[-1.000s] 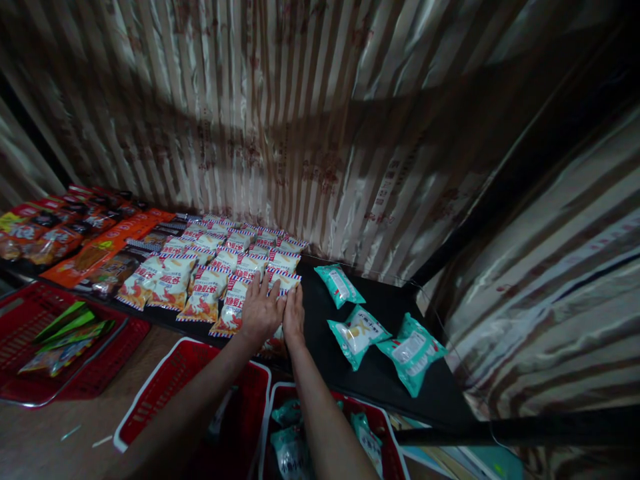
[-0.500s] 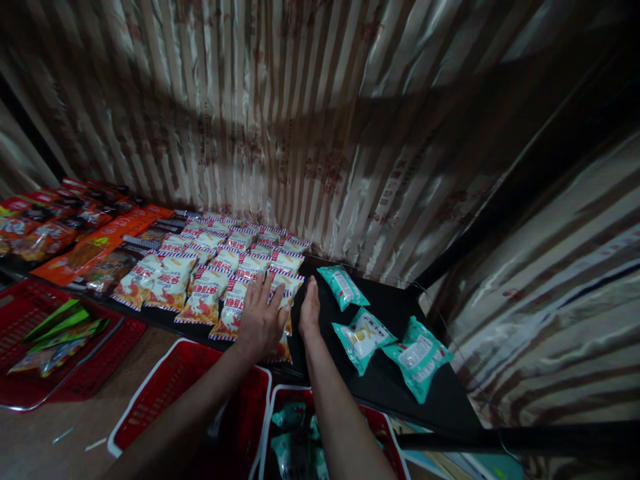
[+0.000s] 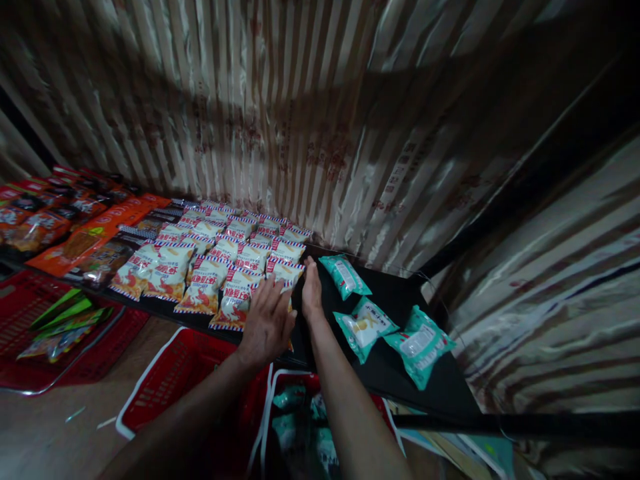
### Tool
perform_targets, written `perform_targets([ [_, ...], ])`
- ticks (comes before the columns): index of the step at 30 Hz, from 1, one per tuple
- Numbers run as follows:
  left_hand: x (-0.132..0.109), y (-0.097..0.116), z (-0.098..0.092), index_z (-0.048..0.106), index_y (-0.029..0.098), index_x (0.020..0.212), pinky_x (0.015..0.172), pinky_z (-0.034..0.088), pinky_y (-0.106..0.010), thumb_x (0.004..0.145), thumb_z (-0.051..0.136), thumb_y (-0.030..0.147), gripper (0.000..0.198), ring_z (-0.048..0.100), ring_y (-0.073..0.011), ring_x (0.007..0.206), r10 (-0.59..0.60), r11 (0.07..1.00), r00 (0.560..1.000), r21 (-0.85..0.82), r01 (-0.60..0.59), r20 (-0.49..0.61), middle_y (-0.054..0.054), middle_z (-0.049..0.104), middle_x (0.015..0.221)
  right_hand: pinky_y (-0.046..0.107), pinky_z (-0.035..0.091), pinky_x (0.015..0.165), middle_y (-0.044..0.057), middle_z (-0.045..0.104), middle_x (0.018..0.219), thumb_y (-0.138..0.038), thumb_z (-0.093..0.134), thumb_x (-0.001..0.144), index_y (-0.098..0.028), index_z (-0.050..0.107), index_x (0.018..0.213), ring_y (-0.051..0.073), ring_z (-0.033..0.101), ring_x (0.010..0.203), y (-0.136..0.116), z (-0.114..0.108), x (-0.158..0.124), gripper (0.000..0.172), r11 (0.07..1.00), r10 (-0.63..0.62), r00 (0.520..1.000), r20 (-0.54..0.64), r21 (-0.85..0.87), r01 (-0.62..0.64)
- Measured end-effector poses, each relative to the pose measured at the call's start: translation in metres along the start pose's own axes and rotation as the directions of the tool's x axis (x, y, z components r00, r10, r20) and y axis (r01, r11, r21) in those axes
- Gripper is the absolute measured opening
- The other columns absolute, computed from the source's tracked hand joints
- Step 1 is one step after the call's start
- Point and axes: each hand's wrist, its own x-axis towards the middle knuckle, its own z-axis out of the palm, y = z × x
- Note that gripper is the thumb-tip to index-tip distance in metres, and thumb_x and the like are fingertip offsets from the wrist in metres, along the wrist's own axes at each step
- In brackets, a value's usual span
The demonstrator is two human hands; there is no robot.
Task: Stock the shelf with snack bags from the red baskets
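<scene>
Rows of white, red and orange snack bags [image 3: 200,283] lie face up on the black shelf [image 3: 327,350]. My left hand [image 3: 270,315] rests palm down on the bags at the front right corner, its fingers stretched out and partly covering them. Along the right edge of the rows stands my right hand [image 3: 312,290], on its side, fingers straight, beside the last bag. Neither hand grasps anything. To the right of it, three teal snack bags, one of them a teal bag with a white panel [image 3: 367,327], lie loosely on the shelf.
Orange and dark snack packs [image 3: 90,233] fill the shelf's left part. Below the front edge stand a red basket [image 3: 150,387], another red basket holding teal bags [image 3: 287,433], and a red basket with green packets [image 3: 105,347]. A striped curtain [image 3: 280,120] hangs behind.
My left hand has slid slightly down towards the shelf's front edge, uncovering more of the bags. My right hand keeps its place along the right side. The view has shifted a little.
</scene>
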Motion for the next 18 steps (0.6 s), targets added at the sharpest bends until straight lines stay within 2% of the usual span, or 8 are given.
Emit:
perform_targets([
  [4, -0.035, 0.022, -0.027, 0.056, 0.016, 0.11, 0.091, 0.049, -0.037, 0.083, 0.047, 0.014, 0.028, 0.058, -0.0202, 0.109, 0.134, 0.952, 0.99, -0.273, -0.138, -0.032, -0.01, 0.067, 0.103, 0.039, 0.037, 0.105, 0.015, 0.052, 0.134, -0.06, 0.03, 0.088, -0.014, 0.048, 0.13, 0.02, 0.05, 0.123, -0.016, -0.027, -0.062, 0.065, 1.0, 0.01, 0.998, -0.066, 0.029, -0.008],
  [8, -0.094, 0.046, -0.046, 0.06, 0.016, 0.092, 0.069, 0.051, -0.03, 0.082, 0.045, 0.017, 0.018, 0.062, -0.0164, 0.076, 0.066, 0.939, 0.961, -0.341, 0.031, 0.269, -0.008, 0.067, 0.084, 0.042, 0.044, 0.098, 0.017, 0.061, 0.121, -0.054, 0.039, 0.088, -0.012, 0.057, 0.117, 0.022, 0.059, 0.111, -0.022, -0.055, -0.141, 0.054, 0.997, 0.07, 0.995, -0.065, -0.002, -0.071],
  [10, -0.121, 0.054, -0.047, 0.06, 0.016, 0.084, 0.063, 0.049, -0.028, 0.081, 0.044, 0.017, 0.016, 0.062, -0.0163, 0.07, -0.004, 0.945, 0.855, -0.277, 0.172, 0.518, -0.007, 0.066, 0.077, 0.043, 0.044, 0.097, 0.017, 0.063, 0.117, -0.051, 0.04, 0.088, -0.013, 0.059, 0.113, 0.023, 0.06, 0.109, -0.021, -0.066, -0.179, 0.049, 0.99, 0.127, 0.991, -0.044, -0.064, -0.129],
  [12, -0.14, 0.058, -0.045, 0.061, 0.016, 0.08, 0.062, 0.049, -0.026, 0.083, 0.043, 0.016, 0.019, 0.063, -0.0163, 0.07, -0.113, 0.946, 0.664, -0.125, 0.3, 0.739, -0.007, 0.066, 0.078, 0.044, 0.045, 0.097, 0.015, 0.065, 0.116, -0.047, 0.043, 0.088, -0.014, 0.059, 0.113, 0.023, 0.061, 0.108, -0.021, -0.075, -0.212, 0.045, 0.977, 0.126, 0.991, -0.038, -0.17, -0.13],
  [13, -0.146, 0.058, -0.044, 0.061, 0.016, 0.083, 0.062, 0.049, -0.026, 0.085, 0.041, 0.017, 0.021, 0.064, -0.0167, 0.072, -0.161, 0.941, 0.561, -0.044, 0.334, 0.812, -0.008, 0.067, 0.082, 0.043, 0.044, 0.097, 0.014, 0.065, 0.116, -0.044, 0.044, 0.088, -0.015, 0.06, 0.114, 0.023, 0.06, 0.108, -0.022, -0.079, -0.226, 0.042, 0.965, 0.1, 0.995, -0.023, -0.24, -0.103],
  [15, -0.154, 0.056, -0.04, 0.062, 0.015, 0.09, 0.065, 0.05, -0.029, 0.089, 0.036, 0.021, 0.027, 0.066, -0.0196, 0.076, -0.261, 0.935, 0.418, 0.12, 0.335, 0.87, -0.011, 0.068, 0.087, 0.043, 0.043, 0.098, 0.011, 0.066, 0.116, -0.04, 0.045, 0.088, -0.018, 0.061, 0.114, 0.023, 0.06, 0.109, -0.025, -0.088, -0.247, 0.037, 0.927, 0.026, 0.997, 0.066, -0.374, 0.0],
  [17, -0.158, 0.051, -0.034, 0.063, 0.013, 0.096, 0.068, 0.051, -0.034, 0.088, 0.04, 0.028, 0.028, 0.067, -0.0242, 0.079, -0.259, 0.946, 0.335, 0.169, 0.276, 0.906, -0.014, 0.067, 0.088, 0.041, 0.044, 0.096, 0.009, 0.068, 0.112, -0.037, 0.045, 0.088, -0.02, 0.064, 0.11, 0.022, 0.061, 0.107, -0.024, -0.097, -0.26, 0.034, 0.889, 0.008, 0.974, 0.226, -0.448, 0.096],
  [18, -0.16, 0.047, -0.03, 0.063, 0.012, 0.097, 0.07, 0.051, -0.037, 0.087, 0.043, 0.03, 0.03, 0.067, -0.0268, 0.081, -0.263, 0.947, 0.323, 0.179, 0.268, 0.909, -0.016, 0.067, 0.087, 0.041, 0.045, 0.095, 0.008, 0.069, 0.109, -0.037, 0.045, 0.088, -0.021, 0.065, 0.108, 0.023, 0.062, 0.104, -0.021, -0.102, -0.263, 0.033, 0.877, 0.044, 0.952, 0.304, -0.467, 0.108],
])
